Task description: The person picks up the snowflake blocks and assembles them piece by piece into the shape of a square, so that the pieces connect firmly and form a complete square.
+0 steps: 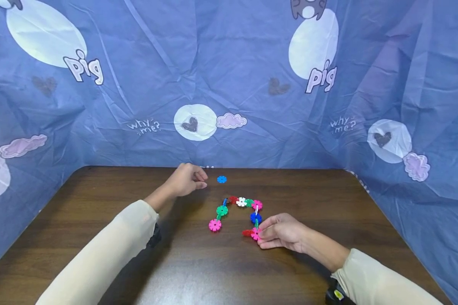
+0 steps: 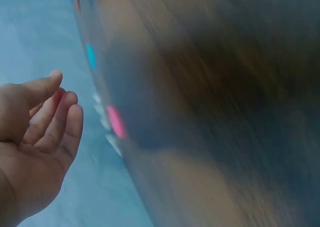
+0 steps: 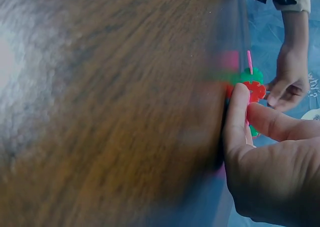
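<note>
A chain of interlocking plastic flower discs, in several colours, arches over the table. Its far run includes a white disc (image 1: 241, 202), and its left end is a pink disc (image 1: 215, 225). At the chain's near right end my right hand (image 1: 284, 233) pinches a pink flower disc (image 1: 255, 234) between thumb and fingers. A red disc (image 3: 256, 90) sticks out beside that one. My left hand (image 1: 185, 180) hovers beyond the chain, fingers loosely bent, holding nothing. Just right of its fingertips lies a loose blue disc (image 1: 222, 179), not touched.
The brown wooden table (image 1: 99, 220) ends at a blue printed cloth (image 1: 252, 144) hanging behind it and on both sides. In the left wrist view, a blurred pink piece (image 2: 116, 122) shows near the table's edge.
</note>
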`<state>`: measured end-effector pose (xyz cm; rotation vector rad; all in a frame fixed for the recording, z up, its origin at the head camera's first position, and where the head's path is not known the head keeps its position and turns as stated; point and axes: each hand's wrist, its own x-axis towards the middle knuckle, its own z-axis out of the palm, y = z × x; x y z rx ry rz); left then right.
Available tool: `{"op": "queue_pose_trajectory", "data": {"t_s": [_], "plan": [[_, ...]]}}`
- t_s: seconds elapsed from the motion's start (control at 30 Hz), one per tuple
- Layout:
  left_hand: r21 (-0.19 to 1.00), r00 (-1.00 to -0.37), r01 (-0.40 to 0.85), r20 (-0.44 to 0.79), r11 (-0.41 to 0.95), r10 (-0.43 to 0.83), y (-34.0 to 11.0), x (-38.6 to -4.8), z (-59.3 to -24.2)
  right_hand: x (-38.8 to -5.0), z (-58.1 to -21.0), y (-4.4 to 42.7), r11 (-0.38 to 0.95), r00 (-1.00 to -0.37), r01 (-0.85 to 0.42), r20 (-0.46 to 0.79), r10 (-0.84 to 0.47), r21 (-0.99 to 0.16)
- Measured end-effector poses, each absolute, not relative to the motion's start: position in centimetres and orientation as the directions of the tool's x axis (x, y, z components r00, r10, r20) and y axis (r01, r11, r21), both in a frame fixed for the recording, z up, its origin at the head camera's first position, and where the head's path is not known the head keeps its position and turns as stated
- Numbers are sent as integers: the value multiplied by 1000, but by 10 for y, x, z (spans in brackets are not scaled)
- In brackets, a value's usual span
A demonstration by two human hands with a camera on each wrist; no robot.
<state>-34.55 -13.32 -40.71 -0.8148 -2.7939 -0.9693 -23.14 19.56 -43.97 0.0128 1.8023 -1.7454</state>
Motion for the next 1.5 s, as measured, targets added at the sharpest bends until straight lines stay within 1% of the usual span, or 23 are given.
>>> {"op": "queue_pose_trajectory", "data": {"t_s": [0.07,0.23,0.37,0.47,0.83,1.1,1.33,1.4,1.5], "plan": [[564,-882,462,215,684,419,-144,-357,-413,-231,-440,196,129,-806,415,-430,-407,-900],[584,-925,375,191,720,327,-164,-376,-426,-232,-441,196,134,-806,413,-430,-407,-901],[580,-950,308,151,754,272,-172,-383,-433,-232,-440,196,136,-805,415,-432,-406,-900],[561,-958,284,128,777,257,-175,-384,-435,-231,-439,196,136,-806,412,-430,-408,-901],[555,-955,284,92,782,282,-171,-383,-438,-231,-440,194,135,-807,411,-429,-406,-902],[570,-965,253,87,782,249,-165,-387,-443,-232,-440,195,146,-810,403,-426,-403,-904],[595,-974,207,55,776,218,-162,-391,-445,-232,-441,196,140,-812,405,-425,-400,-904],[596,-974,212,69,775,214,-162,-390,-446,-232,-440,196,138,-812,404,-424,-400,-904],[612,-965,260,132,747,228,-164,-386,-445,-231,-440,195,138,-813,403,-423,-401,-905]]}}
